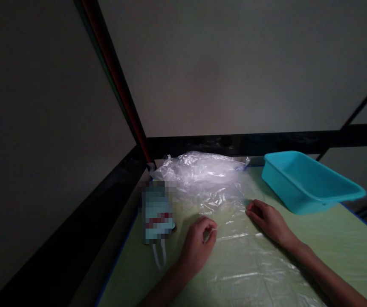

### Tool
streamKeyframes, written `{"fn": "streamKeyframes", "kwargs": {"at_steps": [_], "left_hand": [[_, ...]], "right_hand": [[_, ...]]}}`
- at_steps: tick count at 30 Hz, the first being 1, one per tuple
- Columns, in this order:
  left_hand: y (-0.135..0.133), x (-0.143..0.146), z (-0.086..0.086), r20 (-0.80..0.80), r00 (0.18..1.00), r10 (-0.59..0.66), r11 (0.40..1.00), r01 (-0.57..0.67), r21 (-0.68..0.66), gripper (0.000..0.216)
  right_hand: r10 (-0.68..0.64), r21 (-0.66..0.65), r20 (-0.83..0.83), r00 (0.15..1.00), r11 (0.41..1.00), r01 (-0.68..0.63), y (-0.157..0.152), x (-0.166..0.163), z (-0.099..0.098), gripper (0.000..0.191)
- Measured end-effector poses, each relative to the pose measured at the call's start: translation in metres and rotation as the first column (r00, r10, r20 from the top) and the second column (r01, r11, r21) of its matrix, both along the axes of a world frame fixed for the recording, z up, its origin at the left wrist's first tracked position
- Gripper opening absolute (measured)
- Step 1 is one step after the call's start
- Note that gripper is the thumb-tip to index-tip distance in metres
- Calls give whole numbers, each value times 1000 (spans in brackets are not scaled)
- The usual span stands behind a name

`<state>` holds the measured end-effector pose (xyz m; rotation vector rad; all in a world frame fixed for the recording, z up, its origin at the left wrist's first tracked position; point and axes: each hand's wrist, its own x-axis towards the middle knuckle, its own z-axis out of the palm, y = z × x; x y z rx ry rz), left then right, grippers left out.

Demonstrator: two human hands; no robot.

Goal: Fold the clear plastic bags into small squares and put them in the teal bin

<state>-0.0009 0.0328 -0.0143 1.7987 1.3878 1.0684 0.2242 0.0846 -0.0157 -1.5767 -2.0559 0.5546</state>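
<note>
Spread over the table is a thin clear plastic bag (247, 256), flat at the front and bunched up in a shiny heap toward the wall. My left hand (199, 243) is closed in a pinch at its left side, thumb and forefinger meeting on the film. Farther forward and to the right, my right hand (271, 224) has its fingers curled together, with the tips on the film's right edge. Left of my left hand lies a pale blue pouch-like item (158, 213), largely blurred out, with a white loop strap at its near end.
A turquoise plastic basin (311, 181) stands at the back right of the table, beyond my right hand. The green table top (356, 243) has a blue edge and sits in a corner against pale walls (241, 64) with a black skirting band (298, 144).
</note>
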Motion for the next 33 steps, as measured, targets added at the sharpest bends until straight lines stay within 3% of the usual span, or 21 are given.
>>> {"fn": "streamKeyframes", "kwargs": {"at_steps": [9,15,19,23,27,33], "left_hand": [[-1,-2,1,57,998,-4,1000,5,-13,13],[-1,-2,-2,67,998,5,1000,-4,-13,16],[-3,-3,0,70,997,-12,1000,13,-17,23],[-4,-4,5,77,995,-70,997,71,-13,19],[-5,-4,10,89,984,-151,988,153,-7,25],[-10,-4,13,110,977,-182,983,179,36,26]], "right_hand": [[60,-28,-162,985,997,-65,-3,2,1,21],[140,-66,-339,930,983,-172,-8,9,16,28],[138,-207,-554,821,933,-296,-13,16,28,29],[142,-309,-631,762,856,-415,-17,21,35,28],[246,-316,-661,709,766,-559,-18,24,36,38],[251,-314,-694,675,738,-598,-19,25,32,39]]}}
